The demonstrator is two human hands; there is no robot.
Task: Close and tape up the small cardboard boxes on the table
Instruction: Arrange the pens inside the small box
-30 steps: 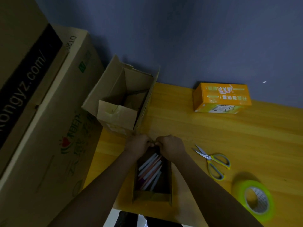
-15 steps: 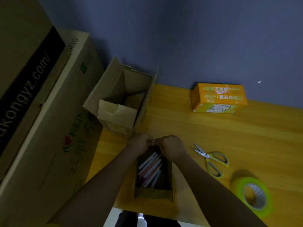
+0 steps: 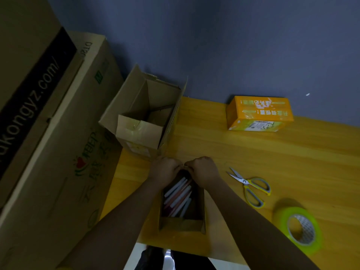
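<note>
A small open cardboard box (image 3: 182, 224) stands on the wooden table in front of me, with several pen-like sticks lying inside. My left hand (image 3: 164, 170) and my right hand (image 3: 203, 170) meet at the box's far end, fingers curled on its far flap, which they mostly hide. A bigger open cardboard box (image 3: 144, 121) stands behind, flaps up. The roll of green tape (image 3: 300, 228) lies at the right, with the yellow-handled scissors (image 3: 251, 187) between it and my hands.
An orange printed carton (image 3: 259, 114) lies near the blue wall at the back right. Large stacked cardboard cartons (image 3: 48, 133) fill the left side beside the table (image 3: 253, 152). The table's near edge runs just below the small box.
Both hands stay at the small box's far end, barely shifting. The view has moved slightly.
</note>
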